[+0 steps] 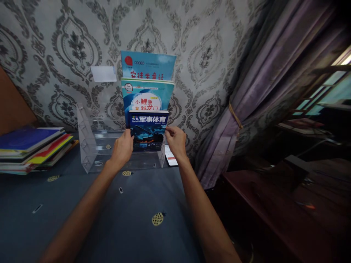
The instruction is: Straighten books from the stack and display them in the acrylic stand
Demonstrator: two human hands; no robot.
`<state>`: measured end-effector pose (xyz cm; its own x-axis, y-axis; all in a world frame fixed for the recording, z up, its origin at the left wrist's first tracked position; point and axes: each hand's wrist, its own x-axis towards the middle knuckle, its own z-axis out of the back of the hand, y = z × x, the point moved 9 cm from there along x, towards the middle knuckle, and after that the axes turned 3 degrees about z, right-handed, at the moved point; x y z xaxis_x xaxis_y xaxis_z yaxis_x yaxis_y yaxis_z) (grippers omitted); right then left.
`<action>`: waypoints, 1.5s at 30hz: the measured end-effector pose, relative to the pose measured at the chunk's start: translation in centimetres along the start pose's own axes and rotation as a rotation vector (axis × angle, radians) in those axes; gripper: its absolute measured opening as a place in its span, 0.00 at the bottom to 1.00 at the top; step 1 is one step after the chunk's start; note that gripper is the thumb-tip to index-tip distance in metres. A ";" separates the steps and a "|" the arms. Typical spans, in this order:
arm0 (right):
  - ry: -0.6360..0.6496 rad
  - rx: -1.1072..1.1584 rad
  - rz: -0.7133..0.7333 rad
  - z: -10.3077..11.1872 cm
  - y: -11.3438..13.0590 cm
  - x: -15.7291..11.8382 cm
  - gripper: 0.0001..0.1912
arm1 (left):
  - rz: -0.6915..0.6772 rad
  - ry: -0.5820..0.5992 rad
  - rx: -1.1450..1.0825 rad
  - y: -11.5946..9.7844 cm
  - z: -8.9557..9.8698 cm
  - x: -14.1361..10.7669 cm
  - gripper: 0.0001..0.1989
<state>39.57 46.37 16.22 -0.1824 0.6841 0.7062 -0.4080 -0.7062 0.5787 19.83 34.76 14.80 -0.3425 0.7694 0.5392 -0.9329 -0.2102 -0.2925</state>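
A dark blue book (148, 133) stands upright in the clear tiered rack (87, 146), in front of two taller books. My left hand (124, 146) grips its left edge with closed fingers. At its right edge, my right hand (175, 140) pinches the cover between thumb and fingers. Directly behind is a light blue book with a white circle (148, 95), and at the back a teal book (149, 65) rises highest. The left part of the rack holds no books.
Several books lie in a pile (35, 146) at the left on the dark blue tabletop (109, 226). A phone (171, 157) stands behind the rack's right end. A purple curtain (246, 91) and a reddish-brown table (263, 204) are at the right.
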 end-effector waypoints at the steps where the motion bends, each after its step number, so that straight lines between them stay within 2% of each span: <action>1: 0.002 0.001 0.001 0.0 0.0 0.0 0.14 | -0.004 -0.001 -0.004 0.0 0.0 0.0 0.10; 18: -0.033 0.062 0.007 1.1 1.2 -0.2 0.18 | 0.005 -0.006 0.033 0.1 0.1 -0.1 0.11; 35: -0.074 0.208 -0.008 1.0 0.8 -0.1 0.16 | 0.029 0.014 0.009 0.3 0.6 -0.1 0.08; 45: -0.069 0.186 -0.010 1.2 1.1 0.0 0.16 | 0.041 0.052 0.048 0.0 1.3 -0.3 0.09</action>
<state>40.21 45.30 17.35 -0.1150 0.6817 0.7225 -0.2361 -0.7253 0.6467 19.79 33.74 15.65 -0.3752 0.7898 0.4853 -0.9229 -0.2695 -0.2749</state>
